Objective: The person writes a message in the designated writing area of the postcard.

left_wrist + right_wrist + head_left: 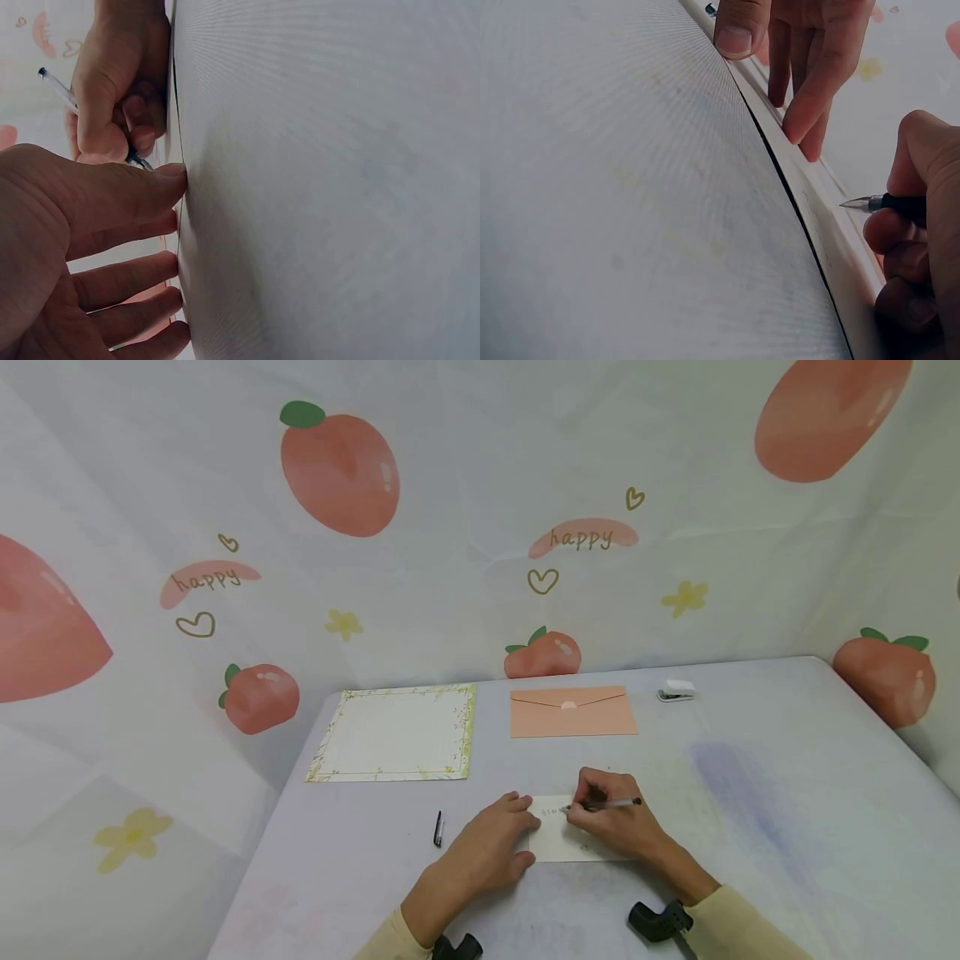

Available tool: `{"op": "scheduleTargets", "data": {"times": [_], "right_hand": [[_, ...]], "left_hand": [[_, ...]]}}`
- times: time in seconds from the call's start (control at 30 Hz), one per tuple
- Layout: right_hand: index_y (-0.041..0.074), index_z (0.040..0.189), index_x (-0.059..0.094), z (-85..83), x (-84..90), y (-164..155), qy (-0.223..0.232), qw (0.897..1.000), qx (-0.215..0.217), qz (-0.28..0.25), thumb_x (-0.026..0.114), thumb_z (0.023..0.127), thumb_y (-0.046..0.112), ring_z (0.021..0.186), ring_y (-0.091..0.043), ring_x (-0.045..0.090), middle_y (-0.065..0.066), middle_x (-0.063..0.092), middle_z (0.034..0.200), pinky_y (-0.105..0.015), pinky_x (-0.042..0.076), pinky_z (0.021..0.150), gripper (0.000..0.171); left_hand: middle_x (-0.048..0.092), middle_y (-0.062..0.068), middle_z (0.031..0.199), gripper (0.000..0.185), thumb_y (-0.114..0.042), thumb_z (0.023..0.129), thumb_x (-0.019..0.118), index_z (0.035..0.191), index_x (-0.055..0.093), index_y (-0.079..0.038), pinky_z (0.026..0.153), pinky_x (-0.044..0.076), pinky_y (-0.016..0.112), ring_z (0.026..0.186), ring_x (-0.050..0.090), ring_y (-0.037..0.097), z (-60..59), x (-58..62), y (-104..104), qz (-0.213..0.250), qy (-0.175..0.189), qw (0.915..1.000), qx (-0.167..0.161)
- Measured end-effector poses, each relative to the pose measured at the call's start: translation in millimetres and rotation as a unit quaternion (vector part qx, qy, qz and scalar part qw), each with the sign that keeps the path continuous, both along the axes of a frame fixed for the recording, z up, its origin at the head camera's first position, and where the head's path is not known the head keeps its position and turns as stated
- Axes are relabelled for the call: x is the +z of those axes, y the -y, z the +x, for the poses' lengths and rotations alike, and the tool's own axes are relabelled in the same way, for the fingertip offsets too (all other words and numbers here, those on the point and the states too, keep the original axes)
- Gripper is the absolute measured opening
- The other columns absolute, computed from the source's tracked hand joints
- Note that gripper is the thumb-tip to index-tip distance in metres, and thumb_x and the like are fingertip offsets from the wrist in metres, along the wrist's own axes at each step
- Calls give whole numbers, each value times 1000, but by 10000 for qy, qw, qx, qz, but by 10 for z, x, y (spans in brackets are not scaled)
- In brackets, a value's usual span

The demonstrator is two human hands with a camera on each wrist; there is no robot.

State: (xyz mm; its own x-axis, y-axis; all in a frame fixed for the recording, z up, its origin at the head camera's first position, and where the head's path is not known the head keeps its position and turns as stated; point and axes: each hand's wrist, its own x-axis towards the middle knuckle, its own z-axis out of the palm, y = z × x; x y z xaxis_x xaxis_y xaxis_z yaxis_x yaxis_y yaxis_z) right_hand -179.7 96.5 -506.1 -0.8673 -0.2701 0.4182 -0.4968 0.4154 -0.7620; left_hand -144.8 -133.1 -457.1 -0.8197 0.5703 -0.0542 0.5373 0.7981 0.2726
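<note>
A cream sheet of paper (pixel 558 843) lies on the table in the head view, with a short line of small handwriting near its top left. My right hand (pixel 611 814) grips a pen (pixel 611 804) between thumb and fingers, its tip close over the writing. In the right wrist view the pen's metal tip (pixel 855 203) shows bare. My left hand (pixel 491 843) rests at the sheet's left edge, fingers extended and spread. Its thumb (pixel 146 186) and fingertips touch down along the paper's edge in the left wrist view. Left of that hand lies a black pen cap (pixel 438 828).
Toward the back left lies a white sheet with a yellow-green floral border (pixel 397 735). A peach envelope (pixel 573 714) lies flap up behind the right hand, and a white stapler (pixel 677 691) stands at the back right. A fruit-printed curtain (pixel 450 568) hangs behind the table (pixel 795 760).
</note>
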Motion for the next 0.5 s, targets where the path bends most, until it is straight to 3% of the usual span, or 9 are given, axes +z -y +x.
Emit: {"op": "scheduleTargets", "data": {"times": [0.27, 0.5], "right_hand": [[24, 72, 56, -9, -13, -11, 8, 9999, 18, -158, 70, 73, -4, 58, -2, 47, 13, 54, 64, -20, 39, 50, 31], [26, 75, 58, -10, -19, -6, 111, 9996, 173, -205, 72, 74, -4, 59, -3, 51, 13, 59, 67, -21, 43, 51, 34]], "left_hand": [[58, 6, 144, 41, -24, 86, 79, 124, 71, -14, 113, 44, 38, 139, 50, 26, -3, 0, 6, -5, -3, 10000, -2], [58, 7, 144, 40, -24, 86, 79, 123, 71, -13, 113, 44, 38, 139, 50, 27, -2, 12, 4, 12, 18, 10000, -4]]}}
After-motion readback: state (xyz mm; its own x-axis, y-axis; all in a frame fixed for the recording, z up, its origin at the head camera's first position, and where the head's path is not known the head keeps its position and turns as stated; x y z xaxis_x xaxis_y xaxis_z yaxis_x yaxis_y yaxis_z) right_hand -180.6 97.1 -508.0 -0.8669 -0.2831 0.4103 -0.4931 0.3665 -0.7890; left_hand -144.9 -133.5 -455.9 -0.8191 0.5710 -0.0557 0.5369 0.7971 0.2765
